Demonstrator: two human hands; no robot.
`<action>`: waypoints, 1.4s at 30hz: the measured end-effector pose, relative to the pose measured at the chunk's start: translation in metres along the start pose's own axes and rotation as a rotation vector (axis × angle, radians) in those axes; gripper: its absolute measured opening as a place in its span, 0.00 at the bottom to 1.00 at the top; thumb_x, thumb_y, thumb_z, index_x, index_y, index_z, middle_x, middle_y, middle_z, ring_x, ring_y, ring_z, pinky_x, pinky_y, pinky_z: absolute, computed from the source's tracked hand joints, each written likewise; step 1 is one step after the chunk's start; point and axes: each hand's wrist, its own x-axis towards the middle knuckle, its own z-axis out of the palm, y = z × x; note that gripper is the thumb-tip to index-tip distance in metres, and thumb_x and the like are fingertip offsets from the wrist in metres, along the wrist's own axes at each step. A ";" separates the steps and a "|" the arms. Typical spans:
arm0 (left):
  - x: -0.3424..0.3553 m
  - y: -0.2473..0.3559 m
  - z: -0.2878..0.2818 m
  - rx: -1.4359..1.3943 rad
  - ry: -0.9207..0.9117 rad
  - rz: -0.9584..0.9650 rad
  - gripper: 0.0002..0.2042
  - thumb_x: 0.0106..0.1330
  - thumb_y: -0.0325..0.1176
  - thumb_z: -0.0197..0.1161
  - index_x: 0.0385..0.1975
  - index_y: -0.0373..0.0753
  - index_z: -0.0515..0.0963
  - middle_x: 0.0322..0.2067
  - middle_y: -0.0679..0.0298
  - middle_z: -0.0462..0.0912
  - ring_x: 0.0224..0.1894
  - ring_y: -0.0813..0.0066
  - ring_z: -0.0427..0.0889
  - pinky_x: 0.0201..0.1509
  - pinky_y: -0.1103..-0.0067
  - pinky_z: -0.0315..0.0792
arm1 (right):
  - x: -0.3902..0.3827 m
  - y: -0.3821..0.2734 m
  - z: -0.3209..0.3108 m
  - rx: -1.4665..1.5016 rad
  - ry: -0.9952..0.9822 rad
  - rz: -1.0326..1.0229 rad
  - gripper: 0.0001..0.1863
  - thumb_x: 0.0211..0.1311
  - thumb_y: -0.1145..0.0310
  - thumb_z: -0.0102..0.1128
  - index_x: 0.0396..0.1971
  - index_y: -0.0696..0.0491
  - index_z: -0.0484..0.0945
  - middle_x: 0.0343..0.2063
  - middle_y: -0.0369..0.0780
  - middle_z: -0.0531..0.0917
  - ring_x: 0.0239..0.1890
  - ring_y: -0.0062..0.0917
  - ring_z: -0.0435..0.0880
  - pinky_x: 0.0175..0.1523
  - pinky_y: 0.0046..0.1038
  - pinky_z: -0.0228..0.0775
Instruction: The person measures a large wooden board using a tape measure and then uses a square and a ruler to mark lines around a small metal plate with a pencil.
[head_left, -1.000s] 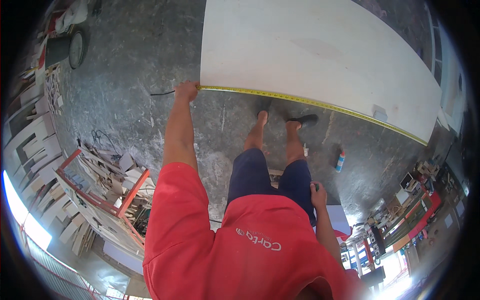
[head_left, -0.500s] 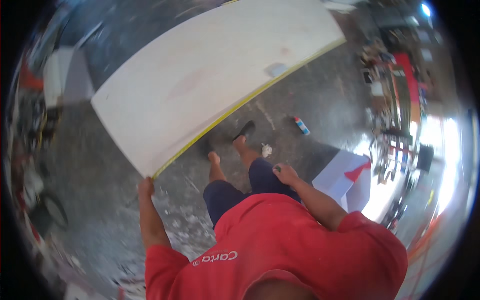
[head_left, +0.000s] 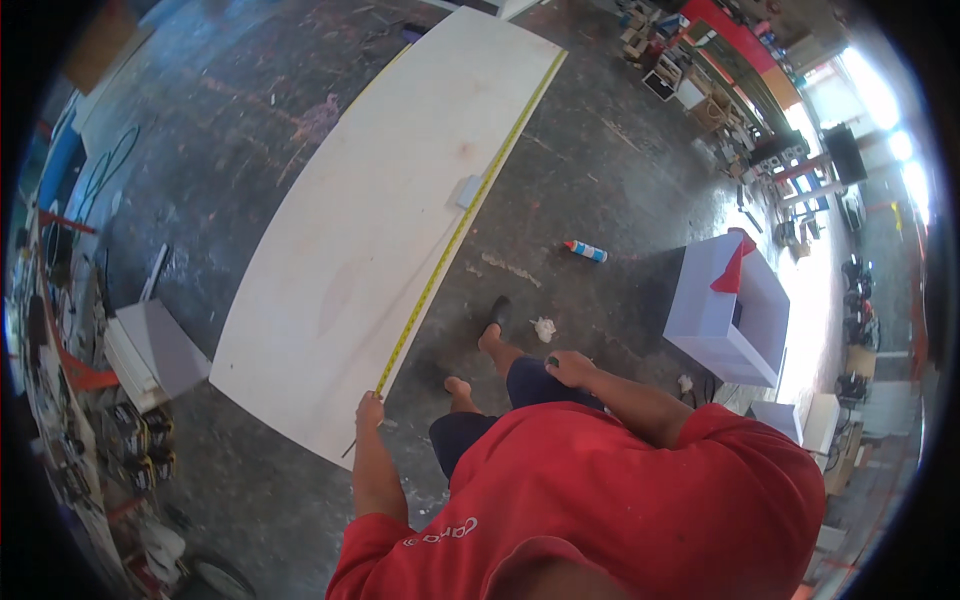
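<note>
A long white board stretches away from me at the left. Along its right edge lies a yellow tape measure blade, drawn out nearly to the far corner. My left hand pinches the near end of this blade, at the board's edge. Just below that hand a thin dark stick shows; whether the hand holds it I cannot tell. By my right thigh, my right hand is closed around something small and dark, mostly hidden by the fingers. A small pale block rests at the board's right edge, beside the blade.
On the concrete floor to the right lie a blue-and-white bottle with a red tip and a crumpled white wad. An open white box with a red cloth stands farther right. Panels and battery-like tools are at left.
The view has turned, so the board now runs more straight ahead. My left hand has shifted from the board's near corner to farther along its edge, still on the blade. The right hand stays by my thigh.
</note>
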 end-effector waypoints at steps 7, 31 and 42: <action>0.036 0.127 -0.001 -0.126 -0.047 0.006 0.16 0.76 0.43 0.56 0.53 0.44 0.83 0.51 0.46 0.88 0.57 0.42 0.85 0.62 0.55 0.76 | -0.025 0.038 -0.003 0.081 0.036 0.152 0.22 0.72 0.52 0.59 0.56 0.51 0.83 0.47 0.53 0.89 0.53 0.52 0.87 0.59 0.50 0.78; 0.109 0.379 -0.011 0.031 -0.013 -0.253 0.20 0.79 0.49 0.51 0.66 0.54 0.77 0.64 0.55 0.81 0.69 0.45 0.76 0.69 0.45 0.68 | 0.099 0.151 -0.151 0.046 -0.024 0.071 0.19 0.72 0.52 0.60 0.50 0.51 0.85 0.41 0.49 0.91 0.48 0.48 0.90 0.55 0.48 0.80; 0.108 0.386 -0.001 0.074 -0.005 -0.343 0.19 0.79 0.47 0.52 0.64 0.53 0.77 0.61 0.52 0.82 0.67 0.45 0.78 0.67 0.46 0.70 | 0.304 0.036 -0.275 0.101 0.030 -0.179 0.18 0.75 0.53 0.56 0.53 0.47 0.84 0.48 0.50 0.89 0.53 0.50 0.87 0.57 0.50 0.78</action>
